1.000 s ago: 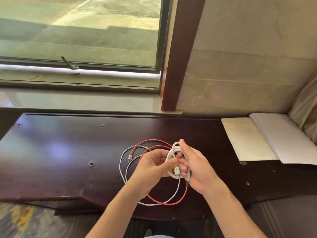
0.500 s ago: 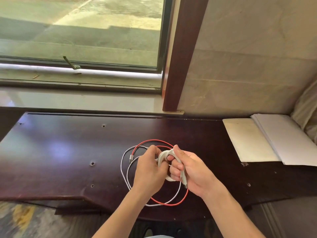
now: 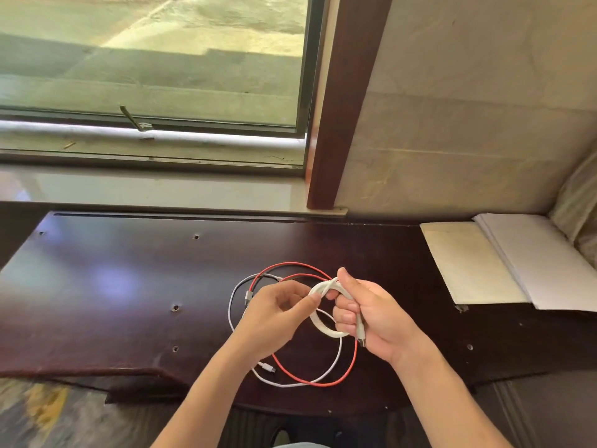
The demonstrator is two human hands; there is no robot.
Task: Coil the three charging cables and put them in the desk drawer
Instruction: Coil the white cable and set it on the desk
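Observation:
A thick white cable (image 3: 319, 324), wound into a small coil, hangs above the dark wooden desk (image 3: 113, 286). My right hand (image 3: 371, 315) grips one side of the coil, its plug end sticking out below the fist. My left hand (image 3: 274, 315) pinches the coil's upper left edge between thumb and fingers. Under my hands a red cable (image 3: 339, 379) and a thin white cable (image 3: 290, 383) lie in loose overlapping loops on the desk. The desk drawer is out of sight.
White sheets of paper (image 3: 517, 263) lie at the desk's right end. A window (image 3: 151, 59) and a dark wooden post (image 3: 342, 101) stand behind the desk. Small screw holes dot the desk's left half.
My hands have drawn slightly apart, opening the white coil into a wider ring. My left hand has shifted from covering the coil to pinching its edge.

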